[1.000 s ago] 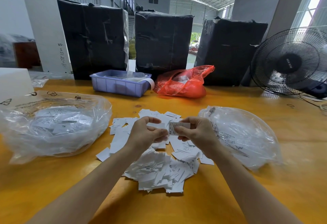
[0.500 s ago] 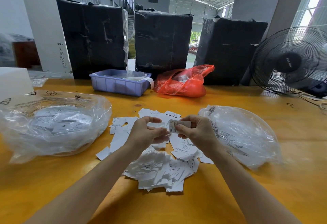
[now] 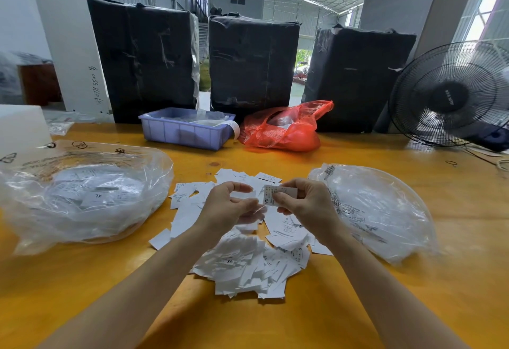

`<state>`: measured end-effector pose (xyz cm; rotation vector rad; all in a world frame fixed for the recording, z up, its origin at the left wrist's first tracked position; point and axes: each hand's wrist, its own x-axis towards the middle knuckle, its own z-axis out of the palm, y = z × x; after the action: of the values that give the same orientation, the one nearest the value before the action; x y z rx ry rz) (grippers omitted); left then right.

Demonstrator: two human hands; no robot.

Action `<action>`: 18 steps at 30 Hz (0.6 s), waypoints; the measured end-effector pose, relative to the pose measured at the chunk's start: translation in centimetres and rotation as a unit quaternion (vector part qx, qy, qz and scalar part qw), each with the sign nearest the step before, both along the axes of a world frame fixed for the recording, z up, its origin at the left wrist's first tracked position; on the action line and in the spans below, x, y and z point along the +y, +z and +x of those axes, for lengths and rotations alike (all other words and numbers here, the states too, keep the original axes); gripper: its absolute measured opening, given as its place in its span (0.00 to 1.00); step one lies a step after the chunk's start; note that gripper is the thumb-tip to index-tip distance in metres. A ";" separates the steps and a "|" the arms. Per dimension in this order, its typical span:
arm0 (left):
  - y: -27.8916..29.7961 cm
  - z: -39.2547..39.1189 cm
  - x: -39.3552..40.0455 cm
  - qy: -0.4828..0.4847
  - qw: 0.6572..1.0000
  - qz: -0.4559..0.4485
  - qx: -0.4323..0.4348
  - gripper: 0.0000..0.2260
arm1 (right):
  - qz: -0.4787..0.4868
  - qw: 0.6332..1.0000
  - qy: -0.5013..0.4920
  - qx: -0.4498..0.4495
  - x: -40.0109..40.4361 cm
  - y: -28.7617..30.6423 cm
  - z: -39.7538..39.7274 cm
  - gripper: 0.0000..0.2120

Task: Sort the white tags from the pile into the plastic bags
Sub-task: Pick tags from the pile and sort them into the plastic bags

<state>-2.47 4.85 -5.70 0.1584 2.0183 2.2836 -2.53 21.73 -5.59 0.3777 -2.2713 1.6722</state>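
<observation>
Pinched between the right hand's thumb and fingers is a small white paper tag printed "XS", held above the scattered pile of white tags on the orange wooden table. Just beside it, the left hand hangs loosely curled, holding nothing. Clear plastic bags lie left and right of the pile.

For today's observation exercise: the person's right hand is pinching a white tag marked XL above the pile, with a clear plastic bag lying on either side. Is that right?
Not quite. In the head view, the tag pinched by the right hand reads XS, not XL. The rest stands: it is held above the pile, with one clear plastic bag to the left and another to the right.
</observation>
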 end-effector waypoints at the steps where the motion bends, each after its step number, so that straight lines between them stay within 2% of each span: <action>1: 0.0 0.0 0.0 -0.002 1.000 0.000 0.000 0.10 | 0.000 1.000 0.001 -0.001 0.0 0.0 0.0 0.04; 9: -0.1 0.0 0.1 -0.004 1.000 -0.018 0.007 0.09 | 0.014 0.999 0.029 -0.020 0.0 -0.1 0.0 0.03; 13: -0.2 0.0 0.1 0.015 0.998 -0.059 0.022 0.09 | 0.035 0.993 0.076 -0.085 0.0 -0.1 0.0 0.03; 18: -0.2 0.0 0.1 0.011 0.997 -0.076 0.028 0.08 | 0.054 0.981 0.114 -0.150 0.3 0.0 0.0 0.11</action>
<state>-2.51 4.97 -5.94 0.1933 2.2214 2.1505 -2.51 22.00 -5.56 0.4529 -2.6331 1.8272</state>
